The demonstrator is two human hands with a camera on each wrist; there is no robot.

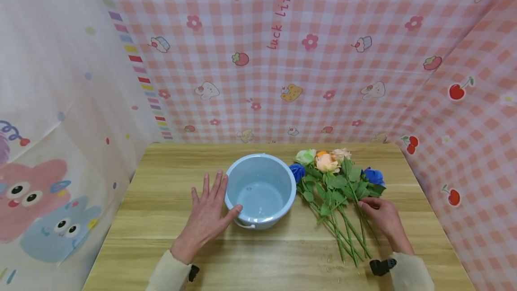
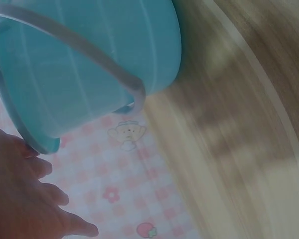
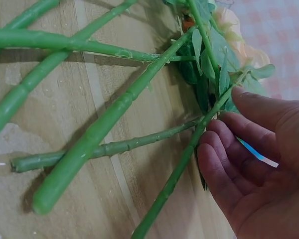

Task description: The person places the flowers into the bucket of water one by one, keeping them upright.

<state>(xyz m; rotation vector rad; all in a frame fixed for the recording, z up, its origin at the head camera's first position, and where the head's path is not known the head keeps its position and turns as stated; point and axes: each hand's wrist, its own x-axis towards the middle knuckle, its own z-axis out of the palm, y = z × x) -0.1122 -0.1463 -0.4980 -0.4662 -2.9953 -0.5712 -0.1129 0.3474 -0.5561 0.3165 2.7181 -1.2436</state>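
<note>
Head view shows my left hand [image 1: 207, 212], fingers spread, against the left rim of the blue bucket [image 1: 260, 172], and, well apart, my right hand [image 1: 383, 217] pinching a green stem [image 3: 179, 167] among the flowers [image 1: 335, 183] lying just right of that bucket on the tabletop [image 1: 278, 264].

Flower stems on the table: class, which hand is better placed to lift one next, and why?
Probably the right hand: its thumb and fingers pinch a green stem. The left hand touches the bucket's rim, on the side away from the flowers.
</note>
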